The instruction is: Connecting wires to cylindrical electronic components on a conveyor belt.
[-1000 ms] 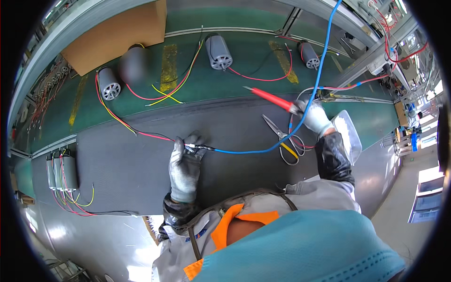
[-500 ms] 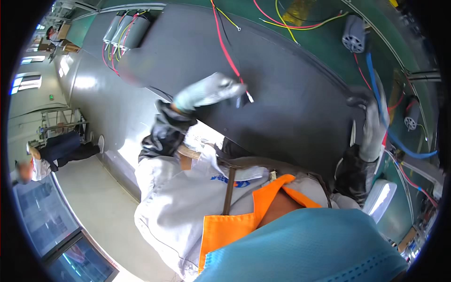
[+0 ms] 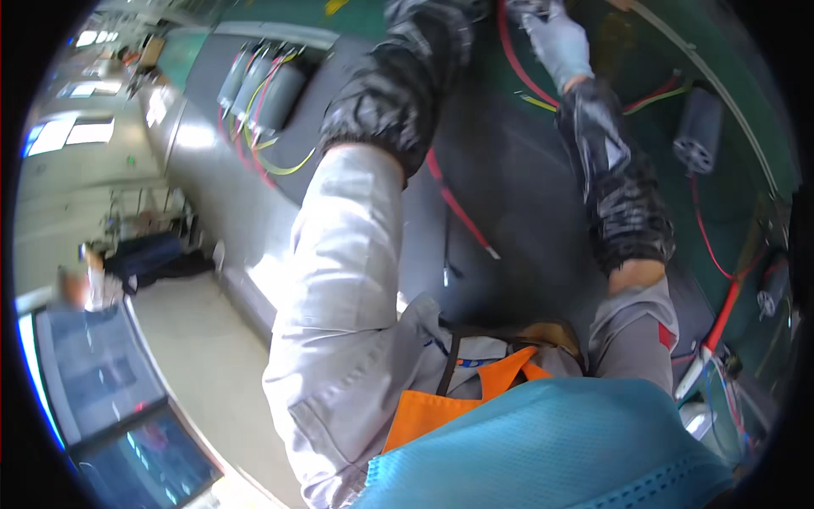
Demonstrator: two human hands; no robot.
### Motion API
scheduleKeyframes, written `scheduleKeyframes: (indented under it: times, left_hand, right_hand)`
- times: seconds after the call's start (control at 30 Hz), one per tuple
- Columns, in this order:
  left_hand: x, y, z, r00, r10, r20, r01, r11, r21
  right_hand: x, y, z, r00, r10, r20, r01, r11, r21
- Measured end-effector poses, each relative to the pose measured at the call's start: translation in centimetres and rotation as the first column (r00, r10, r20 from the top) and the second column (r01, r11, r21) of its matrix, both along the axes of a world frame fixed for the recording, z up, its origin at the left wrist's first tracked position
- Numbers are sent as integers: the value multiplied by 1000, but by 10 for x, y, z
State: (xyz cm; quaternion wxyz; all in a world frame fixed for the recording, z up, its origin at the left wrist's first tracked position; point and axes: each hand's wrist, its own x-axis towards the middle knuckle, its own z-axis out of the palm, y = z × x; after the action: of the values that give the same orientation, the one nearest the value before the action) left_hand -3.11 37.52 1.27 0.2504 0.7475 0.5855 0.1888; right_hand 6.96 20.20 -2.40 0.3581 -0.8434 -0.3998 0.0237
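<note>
My left arm in a black sleeve cover (image 3: 377, 110) stretches to the far edge of the view, and its hand lies beyond the picture. My right hand (image 3: 560, 47), in a light grey glove, is at the top edge. Its fingers are blurred and partly cut off, so their grip does not show. A thick red cable (image 3: 511, 55) comes down just left of this hand, with a yellow-green wire (image 3: 537, 103) by its lower part. Between my forearms, a red wire (image 3: 462, 212) and a thin black wire (image 3: 447, 254) hang over the dark worktop (image 3: 526, 220).
Several grey cylindrical motors (image 3: 278, 97) with coloured wires stand at the far left. On the right lie a grey motor (image 3: 699, 131) and a smaller one (image 3: 772, 287). A red-and-white hose (image 3: 721, 318) runs near my right elbow. Another person (image 3: 144, 259) is at the left.
Both my arms have reached far forward. My left hand has left the red wire's end and passed out of view. My right hand has come away from the blue hose at the right.
</note>
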Motion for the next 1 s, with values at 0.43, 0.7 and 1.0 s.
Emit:
scheduleKeyframes:
  times: [0.43, 0.7, 1.0]
  left_hand:
    - [-283, -188, 51, 882, -160, -444, 263, 948, 179]
    - [-341, -130, 42, 735, 116, -668, 398, 725, 563]
    - [-336, -92, 21, 869, -43, -494, 383, 691, 613]
  right_hand:
    - [41, 104, -104, 580, 359, -731, 268, 763, 588]
    - [38, 41, -71, 845, -18, -534, 182, 950, 256]
    - [-99, -174, 0, 955, 177, -237, -147, 979, 138]
